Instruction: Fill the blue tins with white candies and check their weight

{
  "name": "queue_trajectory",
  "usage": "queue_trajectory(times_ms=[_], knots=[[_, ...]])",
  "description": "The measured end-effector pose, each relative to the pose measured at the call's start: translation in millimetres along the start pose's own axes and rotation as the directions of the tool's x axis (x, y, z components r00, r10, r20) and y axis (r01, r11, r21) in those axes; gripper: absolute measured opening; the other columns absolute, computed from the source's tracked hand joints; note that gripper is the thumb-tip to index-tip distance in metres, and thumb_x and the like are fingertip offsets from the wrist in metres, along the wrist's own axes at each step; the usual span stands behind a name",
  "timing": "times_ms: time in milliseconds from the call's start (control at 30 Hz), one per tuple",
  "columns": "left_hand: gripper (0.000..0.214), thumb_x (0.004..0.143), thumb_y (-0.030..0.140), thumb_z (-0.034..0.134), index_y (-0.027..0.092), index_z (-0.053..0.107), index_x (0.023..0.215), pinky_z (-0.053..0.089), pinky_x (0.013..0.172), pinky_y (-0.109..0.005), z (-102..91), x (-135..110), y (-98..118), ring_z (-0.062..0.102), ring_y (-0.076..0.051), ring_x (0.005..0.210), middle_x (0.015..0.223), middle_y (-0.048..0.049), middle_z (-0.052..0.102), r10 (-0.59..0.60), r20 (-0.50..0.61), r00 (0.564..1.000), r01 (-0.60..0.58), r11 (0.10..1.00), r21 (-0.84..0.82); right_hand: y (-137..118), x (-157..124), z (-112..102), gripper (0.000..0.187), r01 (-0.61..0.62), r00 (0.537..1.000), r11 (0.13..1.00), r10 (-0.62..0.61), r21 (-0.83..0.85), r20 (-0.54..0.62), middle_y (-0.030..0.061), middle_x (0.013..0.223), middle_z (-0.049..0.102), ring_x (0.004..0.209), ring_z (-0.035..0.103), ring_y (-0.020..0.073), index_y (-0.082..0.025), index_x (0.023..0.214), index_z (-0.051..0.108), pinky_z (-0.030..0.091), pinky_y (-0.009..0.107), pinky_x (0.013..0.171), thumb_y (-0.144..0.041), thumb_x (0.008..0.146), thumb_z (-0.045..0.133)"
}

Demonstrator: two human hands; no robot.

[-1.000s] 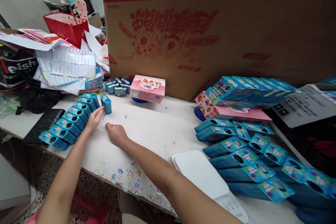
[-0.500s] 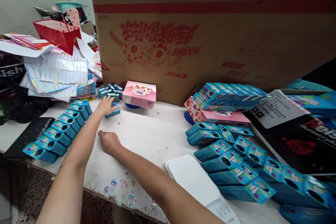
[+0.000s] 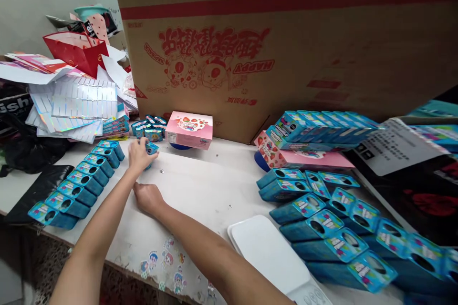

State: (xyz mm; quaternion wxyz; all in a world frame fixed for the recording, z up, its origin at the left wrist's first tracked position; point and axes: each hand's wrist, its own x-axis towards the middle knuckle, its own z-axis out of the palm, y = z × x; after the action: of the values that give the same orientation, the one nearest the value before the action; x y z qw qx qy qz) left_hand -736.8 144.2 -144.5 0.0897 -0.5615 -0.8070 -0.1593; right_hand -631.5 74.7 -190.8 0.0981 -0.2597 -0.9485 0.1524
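My left hand (image 3: 138, 156) is curled round a small blue box (image 3: 151, 148), held just above the white table (image 3: 200, 186) beside the far end of a row of several blue boxes (image 3: 77, 183) at the left. My right hand (image 3: 147, 198) rests on the table just below it, fingers curled under, with nothing visible in them. A small cluster of blue boxes (image 3: 148, 126) stands behind my left hand, next to a pink strawberry box (image 3: 189, 129).
A large brown carton (image 3: 286, 43) walls the back. Many blue boxes (image 3: 332, 224) lie at the right, more on a pink box (image 3: 315, 131). A white tray (image 3: 268, 252) sits at the front. Holographic sheets (image 3: 78, 105), a red bag (image 3: 77, 50) and a black pouch (image 3: 36, 188) crowd the left.
My left hand reached forward to the loose blue box, closed on it and drew it back toward the row. My right hand stayed in place. The view shifted slightly.
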Motion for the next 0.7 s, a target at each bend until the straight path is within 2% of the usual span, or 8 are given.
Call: queue_trajectory(times_ms=[67, 100, 167, 300, 400, 567, 700], knots=[[0.054, 0.067, 0.058, 0.061, 0.019, 0.051, 0.103, 0.025, 0.104, -0.053, -3.8, -13, -16, 0.046, -0.033, 0.111, 0.105, -0.0123, 0.054, -0.078, -0.279, 0.957, 0.076, 0.997, -0.016, 0, -1, -2, 0.025, -0.005, 1.0, 1.0, 0.005, 0.002, -0.004, 0.0077, 0.089, 0.071, 0.075, 0.066, 0.0205, -0.016, 0.106, 0.053, 0.043, 0.028, 0.06, -0.015, 0.087, 0.036], [0.054, 0.066, 0.06, 0.061, 0.018, 0.051, 0.099, 0.021, 0.105, -0.056, -5.2, -18, -23, 0.044, -0.035, 0.113, 0.103, -0.0129, 0.054, -0.103, -0.355, 0.929, 0.106, 0.994, -0.012, -1, -1, -2, 0.024, -0.009, 1.0, 1.0, 0.009, 0.003, -0.004, 0.0081, 0.089, 0.071, 0.075, 0.066, 0.0205, -0.016, 0.104, 0.053, 0.043, 0.028, 0.06, -0.016, 0.088, 0.034], [0.054, 0.066, 0.062, 0.061, 0.018, 0.051, 0.094, 0.017, 0.104, -0.06, -7.0, -24, -34, 0.041, -0.037, 0.116, 0.102, -0.0145, 0.056, -0.132, -0.42, 0.898, 0.144, 0.99, -0.002, -2, -2, -2, 0.024, -0.015, 1.0, 1.0, 0.015, 0.001, -0.005, 0.0085, 0.089, 0.07, 0.075, 0.066, 0.0206, -0.016, 0.102, 0.053, 0.043, 0.029, 0.06, -0.017, 0.09, 0.032], [0.051, 0.07, 0.061, 0.059, 0.016, 0.052, 0.093, 0.014, 0.103, -0.064, -9.6, -22, -39, 0.034, -0.039, 0.123, 0.117, -0.0192, 0.052, -0.142, -0.457, 0.878, 0.158, 0.987, -0.005, -3, -1, -2, 0.023, -0.022, 1.0, 0.999, 0.023, -0.024, 0.006, 0.0083, 0.088, 0.07, 0.076, 0.066, 0.0205, -0.017, 0.103, 0.052, 0.042, 0.028, 0.059, -0.015, 0.09, 0.033], [0.048, 0.073, 0.059, 0.057, 0.016, 0.053, 0.094, 0.013, 0.103, -0.066, -12.9, -14, -36, 0.029, -0.04, 0.128, 0.129, -0.0217, 0.045, -0.115, -0.453, 0.884, 0.129, 0.992, 0.0, -3, -1, -2, 0.023, -0.026, 0.999, 0.999, 0.027, -0.035, 0.026, 0.0088, 0.09, 0.07, 0.077, 0.066, 0.0202, -0.017, 0.104, 0.051, 0.043, 0.028, 0.06, -0.014, 0.089, 0.033], [0.053, 0.074, 0.058, 0.055, 0.012, 0.052, 0.101, 0.012, 0.104, -0.066, -16.4, -4, -36, 0.038, -0.039, 0.122, 0.118, -0.0225, 0.053, -0.055, -0.376, 0.925, 0.087, 0.994, 0.067, -4, 1, -4, 0.024, -0.028, 1.0, 0.999, 0.028, -0.018, 0.01, 0.0083, 0.091, 0.071, 0.077, 0.067, 0.0203, -0.016, 0.105, 0.053, 0.045, 0.028, 0.062, -0.014, 0.088, 0.035], [0.066, 0.071, 0.062, 0.057, 0.011, 0.047, 0.112, 0.012, 0.106, -0.066, -21.3, -9, -35, 0.032, -0.04, 0.128, 0.129, -0.0234, 0.047, -0.018, -0.412, 0.911, 0.025, 1.0, 0.012, -4, -1, -17, 0.024, -0.042, 0.998, 0.998, 0.04, 0.051, 0.041, 0.0087, 0.095, 0.071, 0.08, 0.066, 0.0193, -0.014, 0.105, 0.056, 0.046, 0.027, 0.063, -0.017, 0.088, 0.039]])
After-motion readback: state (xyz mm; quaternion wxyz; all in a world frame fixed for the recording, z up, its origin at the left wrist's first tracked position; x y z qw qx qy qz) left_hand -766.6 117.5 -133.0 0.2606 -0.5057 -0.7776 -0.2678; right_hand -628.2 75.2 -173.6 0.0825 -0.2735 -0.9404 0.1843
